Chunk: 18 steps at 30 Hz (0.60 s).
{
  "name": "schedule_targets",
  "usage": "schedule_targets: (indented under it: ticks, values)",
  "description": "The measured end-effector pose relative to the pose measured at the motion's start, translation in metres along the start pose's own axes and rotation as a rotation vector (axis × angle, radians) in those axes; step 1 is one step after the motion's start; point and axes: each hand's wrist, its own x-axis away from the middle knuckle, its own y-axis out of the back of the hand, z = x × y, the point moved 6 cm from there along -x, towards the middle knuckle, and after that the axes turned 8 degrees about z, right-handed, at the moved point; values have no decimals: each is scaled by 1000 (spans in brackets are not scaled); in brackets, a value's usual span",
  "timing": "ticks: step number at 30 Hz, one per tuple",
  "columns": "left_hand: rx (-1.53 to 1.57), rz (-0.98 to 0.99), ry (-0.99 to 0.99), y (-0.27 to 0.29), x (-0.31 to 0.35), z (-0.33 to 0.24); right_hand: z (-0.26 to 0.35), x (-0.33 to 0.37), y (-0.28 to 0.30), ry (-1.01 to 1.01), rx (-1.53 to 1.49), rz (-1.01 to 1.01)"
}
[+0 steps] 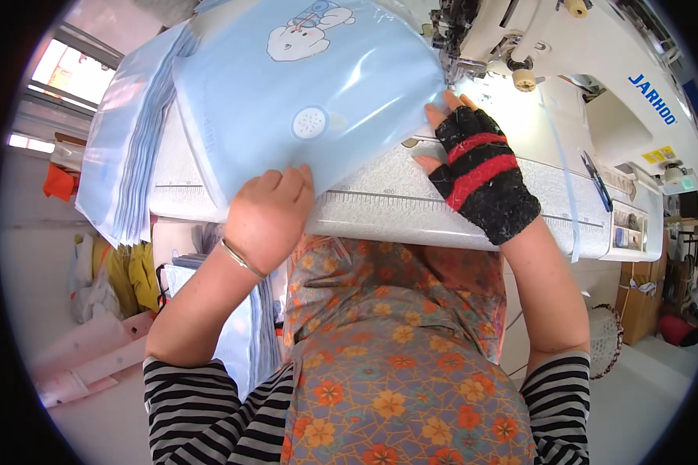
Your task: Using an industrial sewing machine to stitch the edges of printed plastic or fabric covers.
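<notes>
A light-blue plastic sheet [380, 70], with a printed white cartoon animal and a round white dotted patch, lies across the sewing machine bed. My left hand [267, 213], bare with a metal bangle at the wrist, has its fingers curled over the near edge of the sheet. My right hand [481, 167] wears a black and red fingerless glove. Its fingers are stretched out and apart, with the fingertips at the sheet's right corner, just below the needle area of the sewing machine [512, 39]. The sheet hides part of my left fingertips.
A thick stack of similar blue sheets [128, 147] hangs over the table's left edge. A ruler strip [442, 198] runs along the near edge. Tweezers or small snips [596, 182] rest at the right. Below are more blue sheets [248, 333], a basket [605, 341] and a cardboard box [641, 298].
</notes>
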Motion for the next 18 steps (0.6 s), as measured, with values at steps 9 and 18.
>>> schedule_targets:
  ticks: [9, 18]
  values:
    - [271, 107, -84, 26, -2, -59, -3, 0, 2, 35, -74, -50]
    - [514, 18, -151, 34, -33, -108, 14, 36, 18, 147, -171, -132]
